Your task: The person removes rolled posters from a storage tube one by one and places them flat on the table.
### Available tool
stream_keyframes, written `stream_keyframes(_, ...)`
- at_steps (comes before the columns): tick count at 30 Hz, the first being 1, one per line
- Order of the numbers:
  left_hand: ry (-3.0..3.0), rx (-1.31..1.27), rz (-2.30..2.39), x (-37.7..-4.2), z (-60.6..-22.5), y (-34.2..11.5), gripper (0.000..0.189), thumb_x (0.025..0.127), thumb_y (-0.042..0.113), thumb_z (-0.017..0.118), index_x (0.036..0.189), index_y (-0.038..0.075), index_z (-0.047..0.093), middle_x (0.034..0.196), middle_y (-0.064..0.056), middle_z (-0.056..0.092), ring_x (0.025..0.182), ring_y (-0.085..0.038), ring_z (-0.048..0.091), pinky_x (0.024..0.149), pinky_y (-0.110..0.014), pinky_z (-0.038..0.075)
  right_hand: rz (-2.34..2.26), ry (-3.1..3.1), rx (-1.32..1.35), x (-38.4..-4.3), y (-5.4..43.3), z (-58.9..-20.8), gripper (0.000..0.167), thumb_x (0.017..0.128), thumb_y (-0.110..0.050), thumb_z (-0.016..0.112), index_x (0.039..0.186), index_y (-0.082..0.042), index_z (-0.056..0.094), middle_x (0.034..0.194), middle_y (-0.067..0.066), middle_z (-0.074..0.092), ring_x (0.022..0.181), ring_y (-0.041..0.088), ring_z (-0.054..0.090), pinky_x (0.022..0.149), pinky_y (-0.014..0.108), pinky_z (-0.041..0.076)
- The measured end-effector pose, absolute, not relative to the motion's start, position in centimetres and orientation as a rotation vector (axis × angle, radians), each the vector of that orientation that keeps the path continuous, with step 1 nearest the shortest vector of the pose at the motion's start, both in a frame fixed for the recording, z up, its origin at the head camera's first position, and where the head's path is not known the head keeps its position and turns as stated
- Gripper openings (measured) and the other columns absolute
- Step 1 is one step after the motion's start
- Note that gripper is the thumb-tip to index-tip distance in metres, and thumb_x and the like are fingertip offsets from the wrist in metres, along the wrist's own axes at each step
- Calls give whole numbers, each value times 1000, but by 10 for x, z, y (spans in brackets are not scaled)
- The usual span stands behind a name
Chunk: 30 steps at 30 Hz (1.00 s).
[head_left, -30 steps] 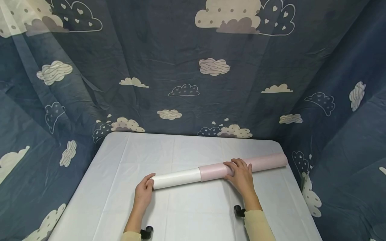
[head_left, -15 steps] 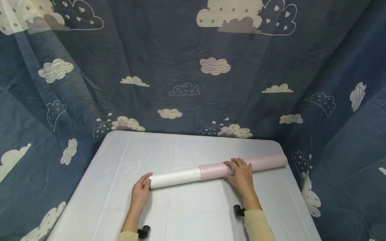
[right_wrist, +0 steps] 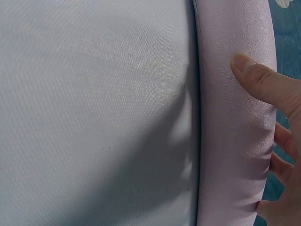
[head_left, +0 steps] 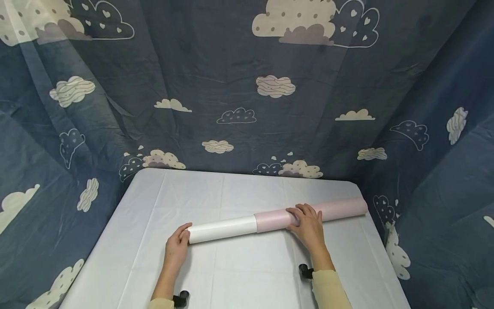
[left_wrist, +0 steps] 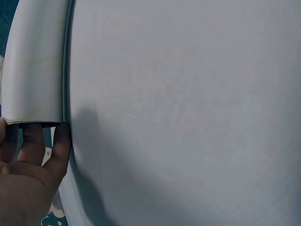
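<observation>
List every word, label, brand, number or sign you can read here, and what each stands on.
None can be read.
Glossy white cylinder: faint yellowish streaks, no legible characters.
Pink crinkle-textured cylinder: no lettering visible.
Dark blue draped backdrop: printed clouds, dots and hearts, no words.
Small black wrist-worn devices: too small to tell whether marked.

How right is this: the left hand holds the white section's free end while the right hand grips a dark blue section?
The colour is wrong: the right hand grips a pale pink section, as the head view shows. The rest stands.
</observation>
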<state>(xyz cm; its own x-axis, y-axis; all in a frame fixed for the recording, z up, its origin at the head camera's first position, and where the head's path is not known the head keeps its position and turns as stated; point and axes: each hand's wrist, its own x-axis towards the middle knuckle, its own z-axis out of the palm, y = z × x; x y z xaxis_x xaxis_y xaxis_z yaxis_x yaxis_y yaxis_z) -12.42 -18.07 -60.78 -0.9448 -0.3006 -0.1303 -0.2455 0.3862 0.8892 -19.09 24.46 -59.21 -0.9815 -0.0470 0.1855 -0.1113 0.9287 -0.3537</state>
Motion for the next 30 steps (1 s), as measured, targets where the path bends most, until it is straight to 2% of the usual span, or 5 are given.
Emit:
stream_keyframes(10,-2578,511,-1666,-122,-606,-186,35,113,22,51,145,15,65,76,4,49,74,-14,47,73,-25,40,570,-2913,117,-190,245,-593,63,78,-26,95,136,-24,71,149,13,60,151,40,42,123,79,15)
stream_keyframes(18,-2568,521,-1665,-123,-607,-188,34,112,19,52,143,13,66,78,4,49,76,-13,47,72,-24,40,576,-2902,137,-191,245,-593,62,78,-26,95,135,-24,71,148,14,60,150,41,43,122,80,15)
stream_keyframes(30,-2566,549,-1677,-121,-605,-192,35,113,19,51,145,14,65,75,5,44,70,-12,42,69,-25,39,580,-2903,129,-190,246,-594,63,78,-26,95,136,-23,71,149,14,60,150,40,43,123,80,15)
